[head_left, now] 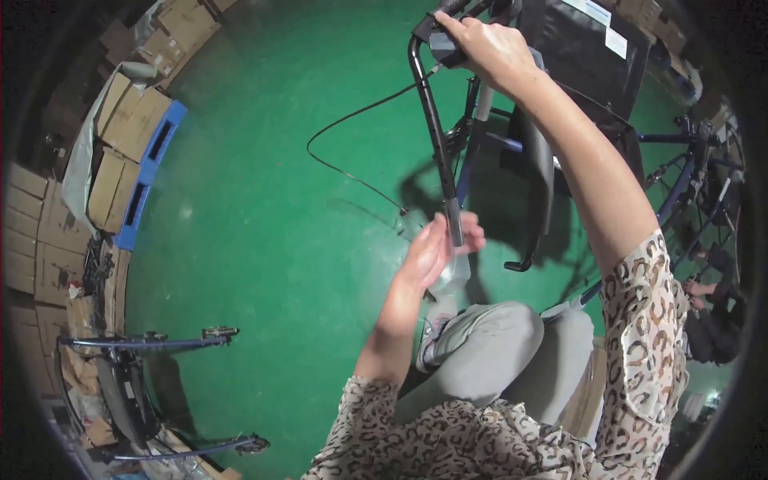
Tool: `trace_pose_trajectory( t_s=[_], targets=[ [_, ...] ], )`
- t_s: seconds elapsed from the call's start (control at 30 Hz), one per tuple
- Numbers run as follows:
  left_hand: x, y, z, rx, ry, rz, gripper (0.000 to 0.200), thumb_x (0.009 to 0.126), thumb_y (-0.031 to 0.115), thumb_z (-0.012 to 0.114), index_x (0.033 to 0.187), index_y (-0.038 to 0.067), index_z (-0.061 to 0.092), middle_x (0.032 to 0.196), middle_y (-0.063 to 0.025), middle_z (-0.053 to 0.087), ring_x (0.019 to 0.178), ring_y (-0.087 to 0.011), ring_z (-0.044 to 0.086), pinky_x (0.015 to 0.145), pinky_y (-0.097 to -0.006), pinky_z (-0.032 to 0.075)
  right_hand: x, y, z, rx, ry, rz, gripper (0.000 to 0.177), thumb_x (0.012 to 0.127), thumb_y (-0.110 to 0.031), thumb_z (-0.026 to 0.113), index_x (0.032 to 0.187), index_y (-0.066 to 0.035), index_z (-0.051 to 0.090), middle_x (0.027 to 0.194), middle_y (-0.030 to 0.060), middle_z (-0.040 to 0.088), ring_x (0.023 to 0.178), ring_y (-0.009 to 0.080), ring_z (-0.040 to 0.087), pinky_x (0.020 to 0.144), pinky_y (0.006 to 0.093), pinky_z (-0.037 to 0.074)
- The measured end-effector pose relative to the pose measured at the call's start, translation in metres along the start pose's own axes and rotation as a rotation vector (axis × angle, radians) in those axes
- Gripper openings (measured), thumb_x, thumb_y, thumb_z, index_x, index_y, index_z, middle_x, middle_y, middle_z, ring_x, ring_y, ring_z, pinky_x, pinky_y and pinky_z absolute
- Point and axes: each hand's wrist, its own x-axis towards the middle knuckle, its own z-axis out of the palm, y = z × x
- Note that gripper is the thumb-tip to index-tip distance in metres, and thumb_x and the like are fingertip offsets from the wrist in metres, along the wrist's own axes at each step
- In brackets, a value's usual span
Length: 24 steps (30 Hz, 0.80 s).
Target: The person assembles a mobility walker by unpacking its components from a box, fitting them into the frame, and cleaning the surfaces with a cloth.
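Note:
A black bent handle tube (433, 128) with a row of small holes hangs down from a brake handle at the top. Wrapped over that black brake handle (445, 48) is my right hand (490, 54), thumb along its upper end. My left hand (432, 252) is curled round the tube's lower end, with the fingers partly behind it. Clear plastic film (456, 276) shows just below this hand. A thin black cable (310, 144) loops from the handle to near the left hand. Right beside it stands a blue-framed rollator (474, 164) with a black fabric panel (580, 60).
Another blue frame (144, 344) with a dark wheel lies at lower left. Cardboard boxes (136, 120) and a blue pallet (152, 160) line the left. More blue frames (680, 188) stand at right, near another person (716, 308). The floor (264, 264) is green.

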Motion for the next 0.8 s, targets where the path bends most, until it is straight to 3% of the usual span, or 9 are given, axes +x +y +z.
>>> trace_pose_trajectory(
  t_s=[0.03,0.13,0.2,0.37,0.53,0.67,0.8],
  targets=[
    [-0.003,-0.001,0.002,0.015,-0.012,-0.018,0.040,0.099,0.037,0.053,0.109,-0.001,0.060,0.101,-0.0157,0.065,0.094,-0.0264,0.065,0.090,-0.0388,0.049,0.001,0.004,0.011,-0.013,0.110,-0.019,0.041,0.085,-0.017,0.058,0.126,-0.015,0.053,0.077,0.0089,0.066,0.061,0.0296,0.068,0.052,0.0423,0.054],
    [-0.021,-0.030,-0.015,0.015,0.013,-0.053,0.042,0.102,0.041,0.045,0.107,0.001,0.059,0.097,-0.0147,0.065,0.092,-0.0300,0.065,0.091,-0.0427,0.049,0.002,0.006,0.005,0.026,0.070,-0.001,0.042,0.084,-0.019,0.061,0.125,-0.014,0.054,0.081,0.0097,0.067,0.065,0.0306,0.069,0.055,0.0430,0.054],
    [-0.012,-0.030,-0.011,-0.153,0.002,0.020,0.043,0.102,0.042,0.044,0.106,0.002,0.059,0.095,-0.0140,0.064,0.089,-0.0283,0.065,0.089,-0.0435,0.051,0.000,0.003,0.002,0.065,0.024,0.001,0.043,0.083,-0.021,0.063,0.124,-0.014,0.054,0.084,0.0104,0.069,0.068,0.0313,0.070,0.058,0.0435,0.054],
    [0.049,0.029,-0.005,-0.353,-0.056,-0.002,0.046,0.100,0.044,0.047,0.111,0.000,0.059,0.093,-0.0116,0.065,0.082,-0.0234,0.065,0.078,-0.0385,0.053,-0.002,0.009,-0.002,0.103,-0.107,-0.013,0.060,0.079,-0.023,0.069,0.135,-0.016,0.048,0.094,0.0090,0.067,0.072,0.0291,0.069,0.060,0.0415,0.054],
    [0.031,0.054,0.025,-0.093,-0.017,0.045,0.048,0.101,0.044,0.046,0.117,0.000,0.057,0.095,-0.0126,0.065,0.082,-0.0233,0.064,0.078,-0.0377,0.053,0.003,0.005,-0.007,0.115,-0.106,0.029,0.062,0.078,-0.024,0.071,0.135,-0.016,0.047,0.095,0.0091,0.067,0.075,0.0302,0.069,0.062,0.0425,0.054],
    [-0.029,0.013,0.012,0.095,0.037,-0.116,0.045,0.102,0.040,0.044,0.118,0.000,0.056,0.095,-0.0150,0.065,0.082,-0.0265,0.064,0.077,-0.0389,0.052,0.002,0.004,-0.009,0.116,0.011,0.015,0.056,0.075,-0.024,0.074,0.125,-0.012,0.052,0.088,0.0106,0.067,0.071,0.0304,0.070,0.060,0.0427,0.054],
    [-0.028,-0.002,0.015,-0.036,0.127,-0.048,0.038,0.102,0.035,0.047,0.114,0.000,0.057,0.093,-0.0142,0.065,0.084,-0.0258,0.064,0.080,-0.0387,0.054,0.001,-0.013,-0.012,0.083,-0.073,0.089,0.062,0.073,-0.027,0.076,0.127,-0.013,0.050,0.091,0.0106,0.067,0.072,0.0303,0.069,0.061,0.0414,0.054]
  ],
)
